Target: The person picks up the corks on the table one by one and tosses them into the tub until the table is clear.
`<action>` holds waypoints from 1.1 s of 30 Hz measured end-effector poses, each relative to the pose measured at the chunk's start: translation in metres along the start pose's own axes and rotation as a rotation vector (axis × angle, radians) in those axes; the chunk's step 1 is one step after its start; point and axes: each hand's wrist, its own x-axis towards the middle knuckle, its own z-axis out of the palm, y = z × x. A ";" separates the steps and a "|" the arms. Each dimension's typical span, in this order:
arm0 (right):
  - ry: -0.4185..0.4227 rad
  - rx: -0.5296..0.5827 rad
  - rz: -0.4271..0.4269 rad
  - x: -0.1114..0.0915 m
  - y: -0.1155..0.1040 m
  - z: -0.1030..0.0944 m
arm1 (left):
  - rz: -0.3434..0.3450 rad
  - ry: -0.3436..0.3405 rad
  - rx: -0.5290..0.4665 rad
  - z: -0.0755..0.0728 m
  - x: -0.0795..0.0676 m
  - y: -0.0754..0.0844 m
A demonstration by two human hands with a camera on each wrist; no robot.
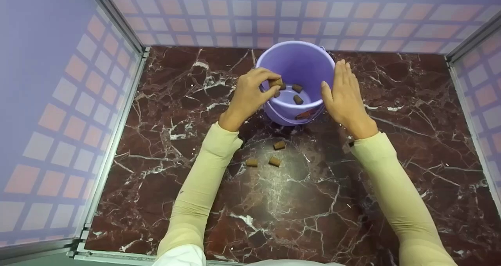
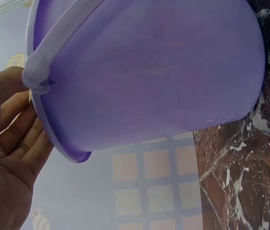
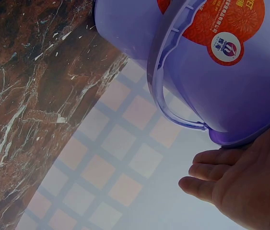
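A purple bucket (image 1: 301,60) stands upright on the dark marble-patterned tabletop. Over the left part of its rim, my left hand (image 1: 248,91) pinches a small brown cork (image 1: 275,82) between thumb and fingers. Several corks, one of them near the front (image 1: 298,99), lie on the bucket's floor. My right hand (image 1: 344,97) rests with straight fingers against the right side of the rim. In the left wrist view the bucket wall (image 2: 163,67) hides the held cork almost entirely. The right wrist view has the right hand (image 3: 250,182) touching the rim.
Three corks lie on the tabletop in front of the bucket: one nearer it (image 1: 279,145), one at left (image 1: 251,162) and one at right (image 1: 274,161). The bucket handle (image 3: 156,72) hangs down its front. Checkered panels (image 1: 274,19) enclose the back and sides.
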 end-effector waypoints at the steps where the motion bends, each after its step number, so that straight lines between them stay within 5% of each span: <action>1: 0.001 0.000 0.000 0.000 0.000 0.000 | 0.003 -0.001 -0.001 0.001 0.001 0.000; 33: -0.020 -0.001 0.017 0.000 0.000 -0.001 | -0.008 -0.032 0.009 0.005 0.003 -0.001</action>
